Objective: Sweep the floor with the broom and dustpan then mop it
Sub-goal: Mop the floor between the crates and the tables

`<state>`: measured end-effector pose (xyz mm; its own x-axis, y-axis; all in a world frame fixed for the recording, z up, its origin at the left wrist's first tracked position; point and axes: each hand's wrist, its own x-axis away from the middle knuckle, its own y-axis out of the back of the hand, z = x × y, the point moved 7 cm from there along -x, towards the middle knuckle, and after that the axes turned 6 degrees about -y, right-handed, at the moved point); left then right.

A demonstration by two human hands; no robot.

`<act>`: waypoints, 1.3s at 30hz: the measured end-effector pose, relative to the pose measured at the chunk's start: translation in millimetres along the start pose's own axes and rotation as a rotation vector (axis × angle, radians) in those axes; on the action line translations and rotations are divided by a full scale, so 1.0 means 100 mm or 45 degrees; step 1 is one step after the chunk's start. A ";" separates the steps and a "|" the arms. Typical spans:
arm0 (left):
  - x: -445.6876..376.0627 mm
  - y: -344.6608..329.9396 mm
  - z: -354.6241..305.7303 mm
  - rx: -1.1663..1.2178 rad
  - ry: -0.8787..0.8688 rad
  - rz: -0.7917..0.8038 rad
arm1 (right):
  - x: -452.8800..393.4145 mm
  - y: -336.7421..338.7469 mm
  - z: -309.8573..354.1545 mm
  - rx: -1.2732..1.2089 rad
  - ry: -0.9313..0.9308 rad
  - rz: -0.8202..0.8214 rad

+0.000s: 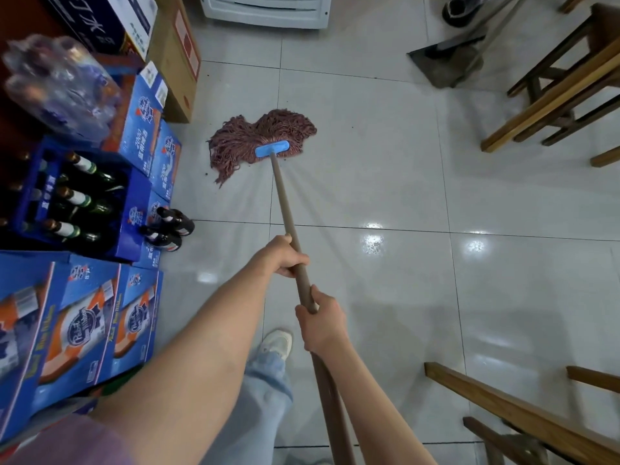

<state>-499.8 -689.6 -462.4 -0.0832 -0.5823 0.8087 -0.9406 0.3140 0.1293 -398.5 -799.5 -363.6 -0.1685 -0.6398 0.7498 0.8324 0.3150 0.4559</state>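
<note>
A mop with reddish-brown strings (pixel 255 139) and a blue clamp (pixel 271 148) lies spread on the light tiled floor (pixel 385 169), close to the stacked boxes on the left. Its brown handle (pixel 284 203) runs back toward me. My left hand (pixel 285 258) grips the handle higher up the shaft, nearer the mop head. My right hand (pixel 320 322) grips it just below, closer to my body. Wet streaks shine on the tiles behind the mop head. A dustpan (pixel 443 65) with a long handle stands at the far right, by another person's shoe (pixel 458 10).
Blue beer cartons (pixel 84 327) and a crate of bottles (pixel 77 196) line the left side, with two bottles (pixel 169 228) on the floor beside them. Wooden benches stand at upper right (pixel 550 99) and lower right (pixel 510 411). A white appliance (pixel 268 8) is at the back.
</note>
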 end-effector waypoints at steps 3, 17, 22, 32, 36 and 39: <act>0.07 -0.07 0.04 0.013 0.012 0.013 | 0.06 0.03 -0.09 -0.020 -0.017 0.000; 1.13 -0.82 0.95 -0.100 -0.138 -0.073 | 1.10 0.00 -1.23 0.035 0.039 -0.008; 1.59 -1.28 1.53 0.007 -0.136 -0.094 | 1.62 -0.07 -1.94 -0.004 -0.004 -0.032; 2.09 -2.07 2.27 0.441 0.005 0.018 | 2.15 -0.12 -2.79 0.053 -0.082 -0.037; 2.04 -2.01 2.29 0.548 0.064 0.013 | 2.03 -0.21 -2.70 0.003 -0.094 -0.029; 1.99 -1.94 2.25 0.547 0.099 0.097 | 1.94 -0.27 -2.63 -0.027 -0.111 -0.032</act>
<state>-407.7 -1035.2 -455.9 -0.1477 -0.5065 0.8495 -0.9856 0.0041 -0.1689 -314.7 -1116.7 -356.7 -0.2341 -0.5834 0.7777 0.8383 0.2841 0.4654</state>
